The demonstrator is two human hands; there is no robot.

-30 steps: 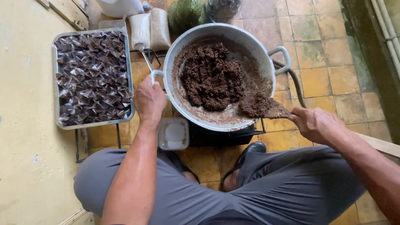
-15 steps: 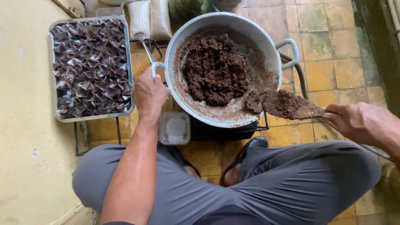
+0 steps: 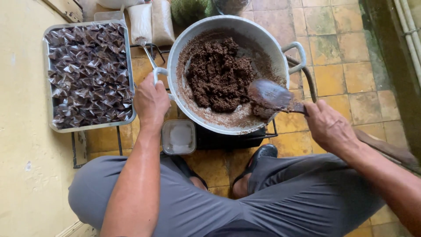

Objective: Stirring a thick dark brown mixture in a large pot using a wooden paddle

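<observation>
Dark brown crumbly mixture (image 3: 219, 77) sits heaped in the middle of the big grey metal pan (image 3: 267, 37), which stands on a low black burner stand (image 3: 228, 140) over yellow floor tiles (image 3: 333, 79). The wooden paddle (image 3: 268, 94) lies with its blade inside the pan, against the right edge of the heap, coated in brown. The right hand (image 3: 329, 127) is wrapped tight around the paddle's handle just outside the rim. The left hand (image 3: 151, 101) is clenched on the pan's near-left handle (image 3: 158, 74). Just below it, a small square plastic container (image 3: 178, 137). Further left, a metal tray (image 3: 90, 127) packed with small dark wrapped pieces (image 3: 87, 74). Grey trousers (image 3: 197, 206) below.
</observation>
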